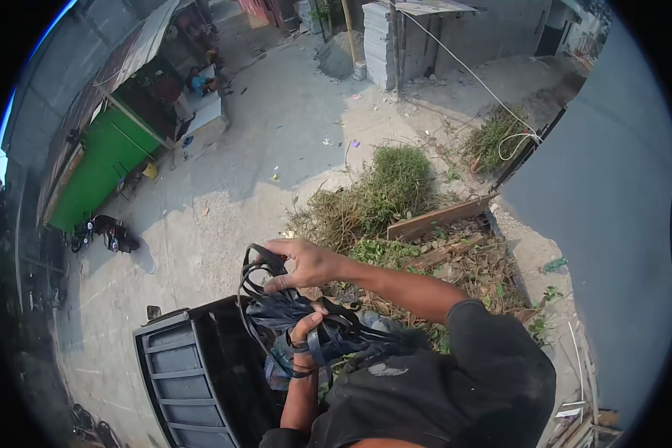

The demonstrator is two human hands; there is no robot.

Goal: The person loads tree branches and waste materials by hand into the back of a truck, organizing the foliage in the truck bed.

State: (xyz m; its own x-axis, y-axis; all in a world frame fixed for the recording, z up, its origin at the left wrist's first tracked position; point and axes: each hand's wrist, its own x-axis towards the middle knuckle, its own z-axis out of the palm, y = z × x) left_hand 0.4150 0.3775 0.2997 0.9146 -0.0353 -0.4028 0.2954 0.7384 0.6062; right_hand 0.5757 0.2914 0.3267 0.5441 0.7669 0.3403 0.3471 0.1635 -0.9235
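A loose bundle of black straps (284, 310), looped and tangled, is held in front of my body. My right hand (302, 265) reaches across from the right and grips the upper loops, thumb and fingers curled round them. Lower down, my left hand (306, 328) is closed on the bundle's underside, its thumb showing and most of its fingers hidden by the straps. Dark bands circle my left wrist. The straps' far ends trail right, against my dark shirt (455, 403).
A dark vehicle bed with a ribbed panel (183, 377) is at lower left. Cut brush (384, 187) and a wooden plank (440, 216) lie ahead, beside a grey wall (620, 194). A motorcycle (112, 233) stands near a green stall (104, 172); a person (200, 82) is there.
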